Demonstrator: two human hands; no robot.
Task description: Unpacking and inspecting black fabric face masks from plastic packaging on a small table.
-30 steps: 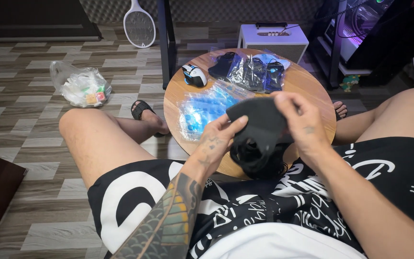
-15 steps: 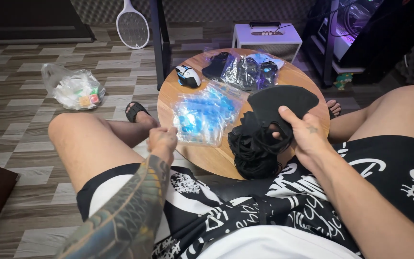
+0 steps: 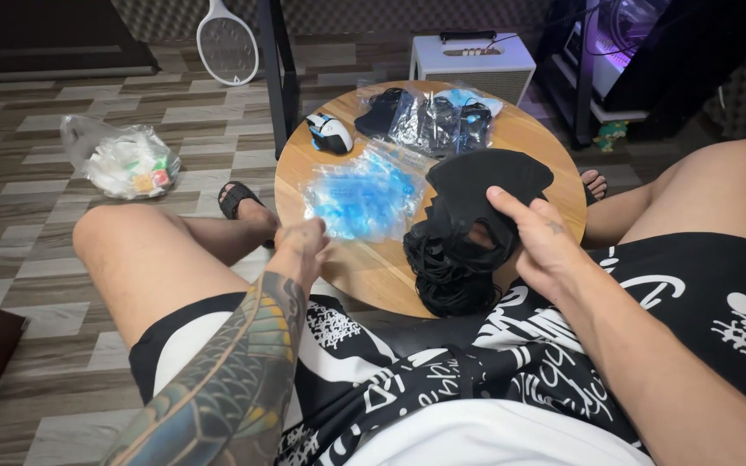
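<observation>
The right hand [image 3: 539,246] is seen closed on a black fabric face mask [image 3: 483,200], the thumb laid across the front of the cloth and the fingers hidden behind it, so that the mask is held up just above the near right part of the table. The left hand [image 3: 302,243] is held at the near left edge of the table, its fingers loosely curled and apart from any object, just beside the blue packet.

A round wooden table [image 3: 554,147] is placed between the person's knees. A clear plastic packet of light blue masks [image 3: 363,196] is laid on its left half. A loose heap of black masks [image 3: 446,267] is piled on the near edge, directly under the held mask and touching it. A clear plastic bag of dark items [image 3: 429,121] is set on the far side of the tabletop, and a small black and white computer mouse [image 3: 331,135] is found to the left of it.

On the floor to the far left, a crumpled clear bag with white and coloured contents [image 3: 121,162] is seen, and a white racket-shaped swatter [image 3: 227,45] is leaned beyond it. A white box-shaped device [image 3: 473,62] is stood behind the table.
</observation>
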